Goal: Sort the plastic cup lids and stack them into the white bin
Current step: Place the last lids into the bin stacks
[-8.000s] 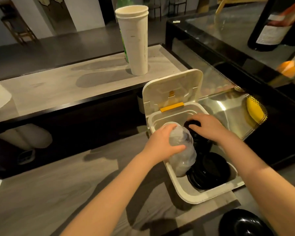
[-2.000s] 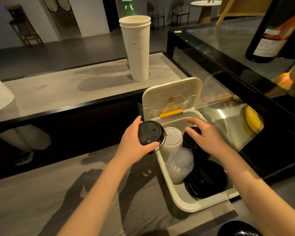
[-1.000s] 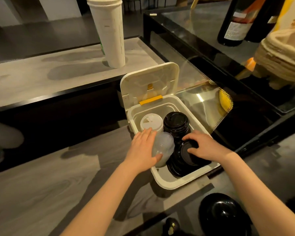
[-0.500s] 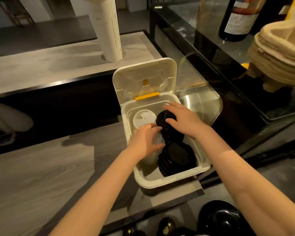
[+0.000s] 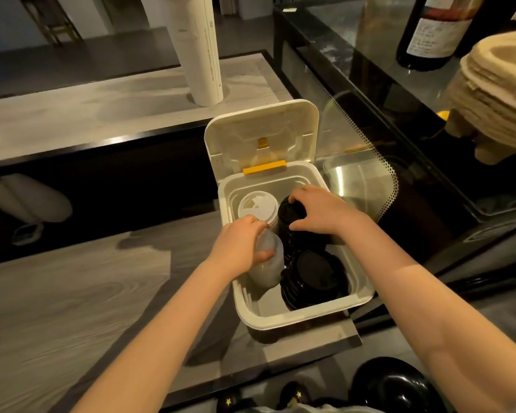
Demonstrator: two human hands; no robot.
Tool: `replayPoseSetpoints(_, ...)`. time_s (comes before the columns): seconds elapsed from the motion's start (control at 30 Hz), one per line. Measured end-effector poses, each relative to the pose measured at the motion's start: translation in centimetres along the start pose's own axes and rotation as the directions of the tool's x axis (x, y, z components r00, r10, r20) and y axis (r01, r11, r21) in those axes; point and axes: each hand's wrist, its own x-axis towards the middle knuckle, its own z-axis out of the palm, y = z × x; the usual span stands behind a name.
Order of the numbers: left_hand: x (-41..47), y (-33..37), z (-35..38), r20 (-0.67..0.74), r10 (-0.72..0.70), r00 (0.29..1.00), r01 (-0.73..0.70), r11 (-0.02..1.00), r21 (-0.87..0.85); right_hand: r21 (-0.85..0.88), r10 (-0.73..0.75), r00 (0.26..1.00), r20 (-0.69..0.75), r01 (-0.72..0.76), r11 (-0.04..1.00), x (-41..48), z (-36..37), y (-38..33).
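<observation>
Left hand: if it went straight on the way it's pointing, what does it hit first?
Probably the white lids at the bin's back left: the left hand, gripping the clear lids, points straight at them. The tall black stack stands just right of that line; depth is unclear.

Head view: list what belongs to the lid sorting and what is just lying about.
Job: white bin, clear lids in left hand, black lids under right hand, white lids.
Lying about: paper cup stack, wine bottle, tan tray stack, black bowl.
</observation>
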Motion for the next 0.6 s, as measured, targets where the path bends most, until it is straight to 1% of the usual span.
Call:
replayPoseSetpoints(0.13, 0.2, 0.0, -0.3, 0.014, 0.010, 1.000, -0.010, 1.000, 0.018, -0.105, 0.052, 0.995, -0.082, -0.061, 0.993, -1.9, 1.0, 0.1)
replayPoseSetpoints(0.23, 0.4, -0.1, -0.4, 0.022, 0.018, 1.000, -0.019, 1.000, 0.024, -0.065, 0.110, 0.986, -0.127, -0.119, 0.991, -3.5, 2.4, 0.3)
replayPoseSetpoints(0.37, 0.8, 0.0, -0.4, 0.039, 0.043, 0.998, -0.044, 0.998, 0.033, -0.070, 0.146, 0.972, -0.186, -0.162, 0.984, -3.9, 2.9, 0.1)
replayPoseSetpoints(0.43, 1.4, -0.2, -0.5, -0.014, 0.047, 0.999, -0.047, 0.999, 0.021, -0.071, 0.150, 0.972, -0.180, -0.165, 0.984, -3.8, 2.7, 0.1)
replayPoseSetpoints(0.5, 2.3, -0.7, -0.8, -0.058, 0.050, 0.997, -0.047, 0.997, 0.055, -0.078, 0.144, 0.977, -0.157, -0.157, 0.984, -3.7, 2.4, 0.2)
replayPoseSetpoints(0.53, 2.9, -0.9, -0.9, -0.030, 0.048, 0.998, -0.045, 0.995, 0.092, -0.080, 0.134, 0.980, -0.149, -0.147, 0.986, -3.7, 2.2, 0.3)
replayPoseSetpoints(0.6, 4.0, -1.0, -1.2, 0.081, 0.025, 0.996, -0.037, 0.988, 0.150, -0.067, 0.105, 0.982, -0.160, -0.116, 0.991, -3.5, 1.7, 0.2)
